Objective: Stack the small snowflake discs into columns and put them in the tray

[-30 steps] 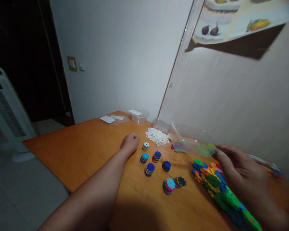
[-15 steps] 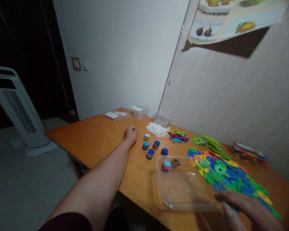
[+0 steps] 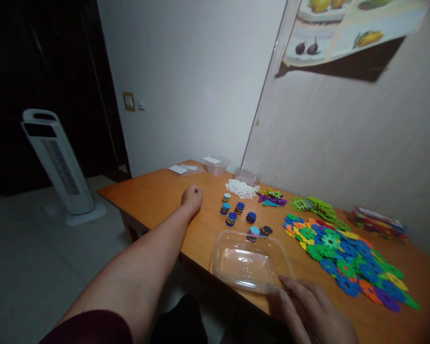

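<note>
My left hand (image 3: 192,197) rests on the orange table (image 3: 157,196) as a closed fist, just left of several small stacks of coloured discs (image 3: 236,214). My right hand (image 3: 313,308) is at the near table edge, fingers closed on the corner of an empty clear plastic tray (image 3: 249,260) that lies flat on the table. A wide spread of coloured flower-shaped plastic pieces (image 3: 344,253) lies to the right of the tray.
White lattice pieces (image 3: 241,188), a purple-green heap (image 3: 271,197) and a green heap (image 3: 317,207) lie farther back. Clear containers (image 3: 215,164) stand at the far end. A flat coloured pack (image 3: 378,222) is by the wall. A white tower fan (image 3: 60,165) stands on the floor.
My right hand brought the clear tray down from above the pieces and set it flat near the table's front edge. The view pulled back and left; my left fist stayed put.
</note>
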A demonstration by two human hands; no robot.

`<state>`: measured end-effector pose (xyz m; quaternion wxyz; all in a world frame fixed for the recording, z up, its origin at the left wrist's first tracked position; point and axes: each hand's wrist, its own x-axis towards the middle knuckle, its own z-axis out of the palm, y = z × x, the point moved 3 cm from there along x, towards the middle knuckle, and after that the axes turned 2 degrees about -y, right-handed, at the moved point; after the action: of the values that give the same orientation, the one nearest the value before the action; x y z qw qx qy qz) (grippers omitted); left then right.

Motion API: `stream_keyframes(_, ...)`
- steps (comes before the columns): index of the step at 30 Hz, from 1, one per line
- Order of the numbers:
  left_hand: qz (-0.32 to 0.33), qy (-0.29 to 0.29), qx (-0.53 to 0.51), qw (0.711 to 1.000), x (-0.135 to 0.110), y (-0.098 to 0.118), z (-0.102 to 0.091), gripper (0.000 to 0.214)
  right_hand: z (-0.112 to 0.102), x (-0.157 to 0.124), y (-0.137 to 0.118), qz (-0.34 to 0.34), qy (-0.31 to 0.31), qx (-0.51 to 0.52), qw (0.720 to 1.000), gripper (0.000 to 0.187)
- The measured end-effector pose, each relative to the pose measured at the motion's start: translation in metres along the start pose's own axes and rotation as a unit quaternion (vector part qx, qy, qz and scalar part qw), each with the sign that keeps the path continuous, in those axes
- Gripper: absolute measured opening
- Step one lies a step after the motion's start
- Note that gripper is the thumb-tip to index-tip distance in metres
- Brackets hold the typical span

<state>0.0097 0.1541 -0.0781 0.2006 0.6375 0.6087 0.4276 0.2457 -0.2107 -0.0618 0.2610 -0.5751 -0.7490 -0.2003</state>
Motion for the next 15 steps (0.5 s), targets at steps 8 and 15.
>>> stream_keyframes(8, 0.002, 0.012, 0.040, 0.999, -0.009, -0.009, -0.030, 0.015, 0.008, 0.007, -0.017, 0.004, -0.016, 0.055, 0.998, 0.027)
stream_keyframes(15, -0.001, -0.001, 0.104, 0.995, -0.009, -0.009, -0.026, 0.019, 0.013, 0.009, -0.019, 0.031, -0.064, 0.074, 0.995, 0.026)
